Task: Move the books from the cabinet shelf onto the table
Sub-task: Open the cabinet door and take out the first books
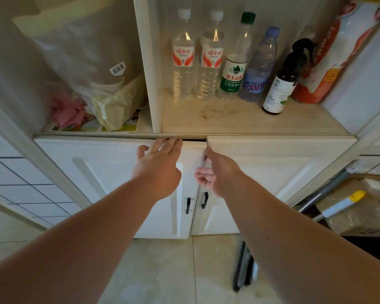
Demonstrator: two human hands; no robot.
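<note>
A flat colourful book or magazine (131, 123) lies on the left upper shelf, mostly buried under plastic bags (90, 69). Below the shelves are two white cabinet doors. My left hand (157, 163) reaches to the top edge of the left door (97, 172), its fingers straight and touching that edge. My right hand (215, 172) is at the inner edge of the right door (272, 167). Its fingers go behind that edge and its thumb is in front. This door stands slightly ajar. What is inside the lower cabinet is hidden. No table is in view.
Several water bottles (208, 60), a dark spray bottle (281, 84) and a red-white package (336, 55) stand on the right shelf. Black handles (188, 205) sit low on both doors. Boxes and a metal pole (329, 194) lie on the floor at right; a dark object (242, 266) lies below.
</note>
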